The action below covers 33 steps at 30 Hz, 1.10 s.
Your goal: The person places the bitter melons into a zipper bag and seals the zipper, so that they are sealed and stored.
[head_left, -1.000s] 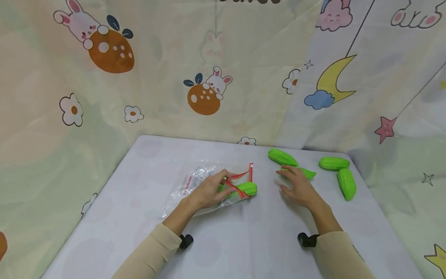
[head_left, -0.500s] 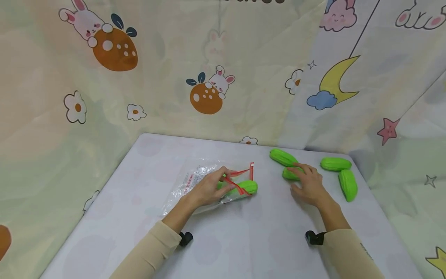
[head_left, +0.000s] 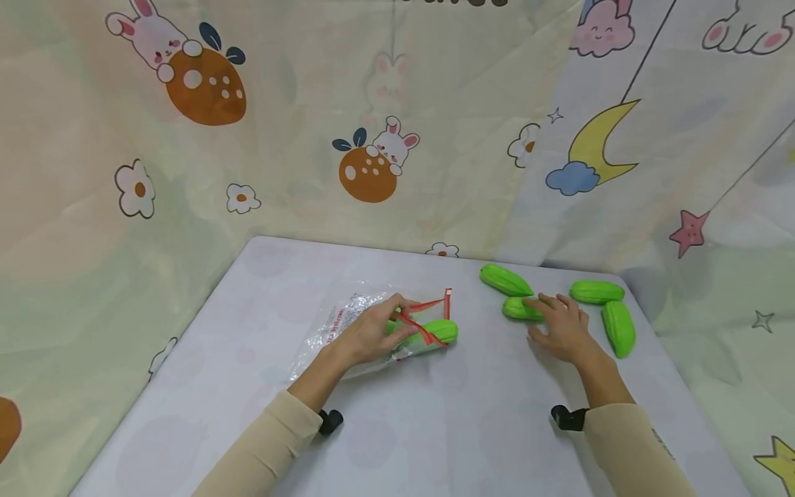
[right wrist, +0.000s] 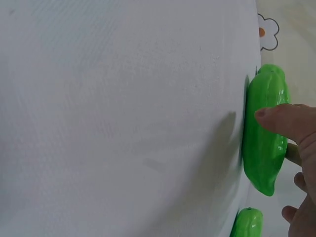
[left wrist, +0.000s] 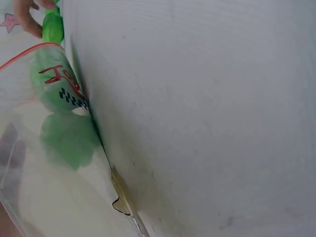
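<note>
My left hand (head_left: 368, 333) grips a clear plastic zip bag (head_left: 326, 335) by its mouth, edged with a red zip strip (head_left: 448, 307). A bright green ridged toy vegetable (head_left: 444, 330) lies in that mouth with its rounded end showing. Through the bag's side, the left wrist view shows a second green shape (left wrist: 69, 140) deeper in. My right hand (head_left: 564, 333) is at another green toy vegetable (head_left: 518, 308), its fingertips touching the near side. In the right wrist view the thumb (right wrist: 284, 118) lies in front of that green vegetable (right wrist: 261, 153), other fingers partly hidden behind.
Behind the right hand's piece lies another green vegetable (head_left: 504, 279). Two more, one lying crosswise (head_left: 597, 291) and one lengthwise (head_left: 618, 329), sit near the right table edge. A printed cloth (head_left: 286, 152) hangs behind the white table (head_left: 397, 435).
My right hand has shifted to the right along the front green vegetable, uncovering its left end. My left hand keeps its hold on the bag, nearly still.
</note>
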Tool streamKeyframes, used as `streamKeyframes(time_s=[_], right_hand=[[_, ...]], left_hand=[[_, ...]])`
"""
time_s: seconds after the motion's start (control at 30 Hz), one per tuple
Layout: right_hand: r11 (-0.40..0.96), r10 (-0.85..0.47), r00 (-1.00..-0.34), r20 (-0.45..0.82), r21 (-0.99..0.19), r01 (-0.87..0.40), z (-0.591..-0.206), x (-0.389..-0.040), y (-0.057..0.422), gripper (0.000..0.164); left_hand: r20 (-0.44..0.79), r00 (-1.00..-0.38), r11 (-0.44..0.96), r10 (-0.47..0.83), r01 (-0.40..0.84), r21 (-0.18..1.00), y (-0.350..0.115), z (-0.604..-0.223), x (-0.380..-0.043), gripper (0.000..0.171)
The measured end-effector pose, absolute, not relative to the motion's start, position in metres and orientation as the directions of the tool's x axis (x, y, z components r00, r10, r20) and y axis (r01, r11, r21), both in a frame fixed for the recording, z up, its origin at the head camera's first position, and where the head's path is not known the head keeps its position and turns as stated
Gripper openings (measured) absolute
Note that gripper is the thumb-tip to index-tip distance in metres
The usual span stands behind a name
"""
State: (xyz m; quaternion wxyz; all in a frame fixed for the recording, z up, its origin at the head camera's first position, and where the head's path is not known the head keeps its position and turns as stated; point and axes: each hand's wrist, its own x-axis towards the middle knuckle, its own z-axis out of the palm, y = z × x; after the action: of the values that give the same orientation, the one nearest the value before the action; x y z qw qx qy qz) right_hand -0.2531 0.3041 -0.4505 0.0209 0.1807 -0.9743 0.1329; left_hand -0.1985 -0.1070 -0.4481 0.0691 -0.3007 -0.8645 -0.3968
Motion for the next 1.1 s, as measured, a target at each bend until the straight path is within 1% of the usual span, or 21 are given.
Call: streamKeyframes(time_s=[0.17, 0.3, 0.4, 0.53, 0.6, 0.77, 0.97, 1.1], right_hand=[[0.895, -0.349, -0.931, 0.111, -0.255, -0.366, -0.451, -0.250, 0.306, 0.059], [0.867, -0.377, -0.919, 0.114, -0.307, -0.393, -0.456, -0.249, 0.311, 0.060], [0.837, -0.404, -0.903, 0.145, -0.341, -0.429, -0.461, -0.249, 0.314, 0.061], [0.819, -0.424, -0.884, 0.196, -0.332, -0.467, -0.464, -0.247, 0.314, 0.058], [0.825, -0.417, -0.889, 0.187, -0.333, -0.457, -0.465, -0.246, 0.314, 0.058], [0.856, -0.368, -0.923, 0.112, -0.346, -0.384, -0.467, -0.244, 0.311, 0.063], [0.836, -0.367, -0.918, 0.150, -0.380, -0.396, -0.472, -0.239, 0.310, 0.065], [0.816, -0.368, -0.918, 0.150, -0.421, -0.396, -0.472, -0.234, 0.309, 0.066]], left_hand=[[0.360, -0.807, 0.503, 0.468, 0.578, 0.643, -0.108, -0.448, -0.199, 0.030], [0.371, -0.805, 0.506, 0.462, 0.583, 0.636, -0.108, -0.449, -0.199, 0.030], [0.373, -0.803, 0.501, 0.464, 0.586, 0.638, -0.108, -0.449, -0.200, 0.032], [0.366, -0.805, 0.502, 0.466, 0.582, 0.640, -0.109, -0.450, -0.200, 0.032], [0.357, -0.811, 0.504, 0.464, 0.573, 0.646, -0.108, -0.451, -0.200, 0.031], [0.337, -0.823, 0.509, 0.458, 0.553, 0.659, -0.106, -0.453, -0.199, 0.031], [0.347, -0.818, 0.510, 0.458, 0.562, 0.651, -0.107, -0.454, -0.197, 0.033], [0.348, -0.818, 0.521, 0.459, 0.565, 0.640, -0.107, -0.455, -0.198, 0.030]])
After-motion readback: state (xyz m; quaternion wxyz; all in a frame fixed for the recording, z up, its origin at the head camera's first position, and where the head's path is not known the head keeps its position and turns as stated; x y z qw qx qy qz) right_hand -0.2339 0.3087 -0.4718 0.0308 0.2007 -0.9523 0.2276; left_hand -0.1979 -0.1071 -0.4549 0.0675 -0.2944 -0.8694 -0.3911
